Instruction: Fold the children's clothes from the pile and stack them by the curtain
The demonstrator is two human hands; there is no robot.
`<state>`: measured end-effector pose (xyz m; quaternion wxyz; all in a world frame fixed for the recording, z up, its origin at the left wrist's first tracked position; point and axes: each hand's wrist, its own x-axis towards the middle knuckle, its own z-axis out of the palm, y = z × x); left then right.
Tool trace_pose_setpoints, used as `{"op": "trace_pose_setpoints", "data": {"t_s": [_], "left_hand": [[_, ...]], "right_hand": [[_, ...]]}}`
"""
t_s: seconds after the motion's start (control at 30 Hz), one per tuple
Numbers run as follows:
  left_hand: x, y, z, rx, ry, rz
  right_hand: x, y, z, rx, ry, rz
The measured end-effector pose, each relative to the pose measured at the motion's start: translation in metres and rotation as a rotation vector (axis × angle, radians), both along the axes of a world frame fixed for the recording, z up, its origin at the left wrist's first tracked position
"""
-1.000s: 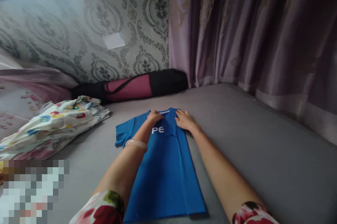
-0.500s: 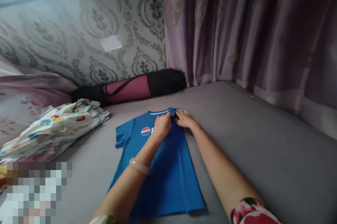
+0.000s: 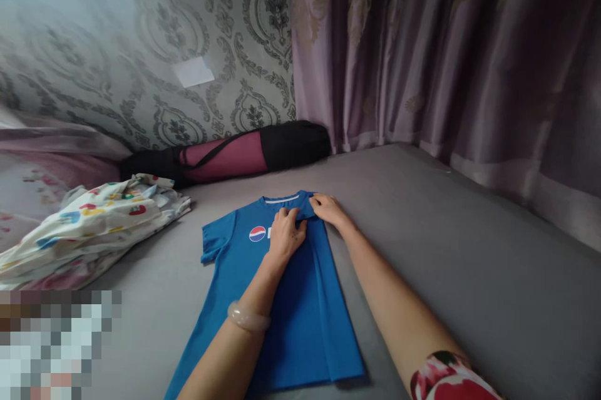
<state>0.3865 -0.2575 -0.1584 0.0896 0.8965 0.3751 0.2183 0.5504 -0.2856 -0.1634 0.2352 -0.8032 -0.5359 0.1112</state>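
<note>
A blue T-shirt (image 3: 300, 318) with a round red, white and blue logo lies flat on the grey bed (image 3: 446, 250), its right side folded inward. My left hand (image 3: 287, 234) rests palm down on the chest of the shirt, fingers stretched out, beside the logo. My right hand (image 3: 326, 208) lies on the folded right shoulder near the collar, fingers flat on the cloth. A pale bangle sits on my left wrist.
A crumpled white cloth with coloured prints (image 3: 89, 225) lies at the left. A rolled pink mat in a black bag (image 3: 235, 156) rests against the patterned wall. Purple curtains (image 3: 446, 56) hang along the bed's right side.
My left hand has slid from the collar to the right and back onto the shirt's chest, uncovering the logo. My right hand has stayed at the shoulder fold.
</note>
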Motion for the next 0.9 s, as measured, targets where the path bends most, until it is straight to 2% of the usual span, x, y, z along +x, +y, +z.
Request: {"op": "trace_pose_setpoints", "data": {"t_s": [0.2, 0.33, 0.53, 0.63, 0.9], "left_hand": [[-0.005, 0.004, -0.004, -0.087, -0.081, -0.077], [-0.005, 0.002, -0.002, -0.109, -0.082, -0.066], [-0.004, -0.006, 0.009, -0.196, -0.008, 0.073], [-0.006, -0.005, 0.011, -0.233, -0.018, 0.069], [-0.009, -0.004, 0.012, -0.266, -0.024, 0.043]], "right_hand": [[-0.018, -0.002, 0.002, 0.116, 0.003, -0.218], [-0.026, -0.007, 0.015, 0.052, -0.02, -0.312], [-0.028, -0.012, 0.026, -0.115, -0.092, -0.238], [-0.022, -0.01, 0.025, -0.146, -0.079, -0.203], [-0.017, -0.013, 0.026, -0.174, -0.056, -0.237]]}}
